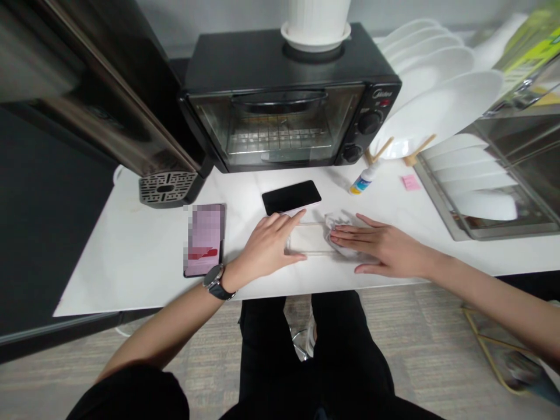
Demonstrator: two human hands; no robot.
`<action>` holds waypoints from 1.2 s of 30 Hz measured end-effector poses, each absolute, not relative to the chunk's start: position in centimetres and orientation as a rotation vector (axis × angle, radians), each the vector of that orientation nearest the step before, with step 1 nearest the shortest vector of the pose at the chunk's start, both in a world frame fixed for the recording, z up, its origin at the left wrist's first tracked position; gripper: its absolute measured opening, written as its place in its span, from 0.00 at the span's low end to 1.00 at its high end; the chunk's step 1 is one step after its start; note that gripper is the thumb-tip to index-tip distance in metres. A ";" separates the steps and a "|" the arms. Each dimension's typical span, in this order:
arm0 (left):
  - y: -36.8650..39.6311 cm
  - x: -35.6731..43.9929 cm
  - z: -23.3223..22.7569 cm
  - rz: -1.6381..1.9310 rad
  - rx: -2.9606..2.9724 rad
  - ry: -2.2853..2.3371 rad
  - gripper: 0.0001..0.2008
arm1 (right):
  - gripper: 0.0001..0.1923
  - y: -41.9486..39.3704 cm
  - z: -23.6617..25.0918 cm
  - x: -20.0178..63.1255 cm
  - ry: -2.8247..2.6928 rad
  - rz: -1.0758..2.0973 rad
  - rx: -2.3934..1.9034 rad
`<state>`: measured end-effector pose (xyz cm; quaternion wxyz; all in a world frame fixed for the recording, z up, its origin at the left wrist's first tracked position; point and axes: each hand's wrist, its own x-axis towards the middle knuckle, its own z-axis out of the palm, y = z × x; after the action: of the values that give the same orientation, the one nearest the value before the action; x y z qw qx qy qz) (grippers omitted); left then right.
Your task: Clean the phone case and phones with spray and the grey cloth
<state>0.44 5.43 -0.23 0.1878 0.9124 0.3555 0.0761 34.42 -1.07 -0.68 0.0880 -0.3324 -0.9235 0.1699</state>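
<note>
Seated person, view down onto a white table (131,256). Both hands lie flat on one thing near the front edge: a clear phone case (308,238), lying flat, pale and hard to make out against the tabletop.

Left hand (266,248): fingers spread and extended, palm down, pressing the left end of the case. No grip closed around it; it pins rather than holds. Dark wristwatch (216,281) on that wrist.

Right hand (378,245): also open and flat, fingers straight and together, fingertips (339,236) resting on a crumpled white wipe (339,224) that sits on the right end of the case. Nothing clasped.

Just behind the case, a black phone (291,196), screen dark, lying apart from it. To the left, a second phone (205,239) with lit pinkish screen.

Further back: a black toaster oven (289,99) with a white pot (315,23) on top; a small white bottle (364,179) lying tilted; a pink square pad (410,182); white plates (441,105) standing in a rack at right.
</note>
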 end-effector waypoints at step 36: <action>5.8 -0.1 -0.4 0.294 2.552 0.843 0.51 | 0.42 0.7 -2.0 28.3 -2.697 0.781 -0.575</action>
<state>-0.09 5.80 -0.44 0.2173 0.9214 0.3043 0.1061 28.33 0.66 -2.04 0.1373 -0.1987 -0.9322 0.2697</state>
